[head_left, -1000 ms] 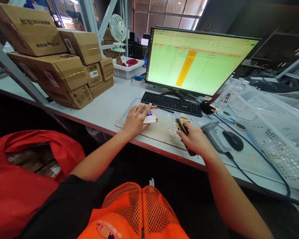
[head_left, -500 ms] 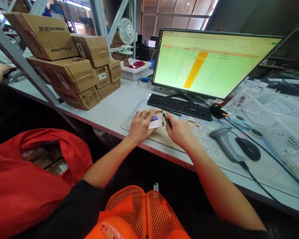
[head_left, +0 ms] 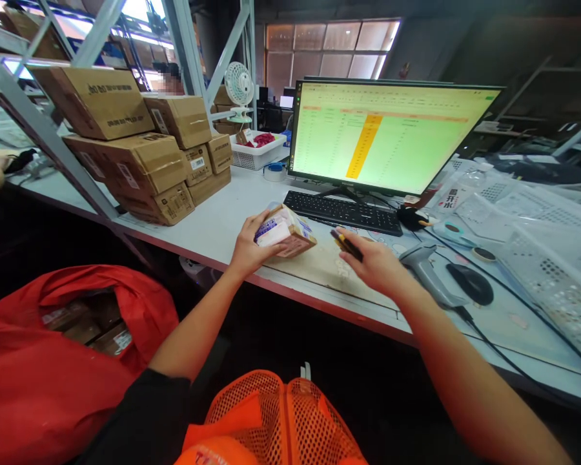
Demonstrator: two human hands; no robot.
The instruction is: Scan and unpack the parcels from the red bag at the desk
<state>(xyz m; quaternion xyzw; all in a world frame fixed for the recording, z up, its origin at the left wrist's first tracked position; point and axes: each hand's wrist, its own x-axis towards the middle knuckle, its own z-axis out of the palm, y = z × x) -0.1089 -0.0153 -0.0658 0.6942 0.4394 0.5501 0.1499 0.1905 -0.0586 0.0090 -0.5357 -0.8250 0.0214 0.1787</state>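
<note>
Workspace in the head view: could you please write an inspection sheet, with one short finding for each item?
Surface: long white desk; a pale printed mat lies under the work.
Job's things: small white-and-brown box with purple print, apparently cardboard; slim black-and-yellow cutter-like tool, apart from the box.
Clutter: flat black keyboard beyond the box; grey pistol-shaped scanner and rounded black mouse at right.
Hands: left hand holds the box; right hand holds the tool.
Cables: thin black cable runs from the scanner's handle.
Surroundings: stacked brown cardboard boxes at left; red fabric bag holding boxes, below desk level; lit black-framed monitor behind the keyboard.
</note>
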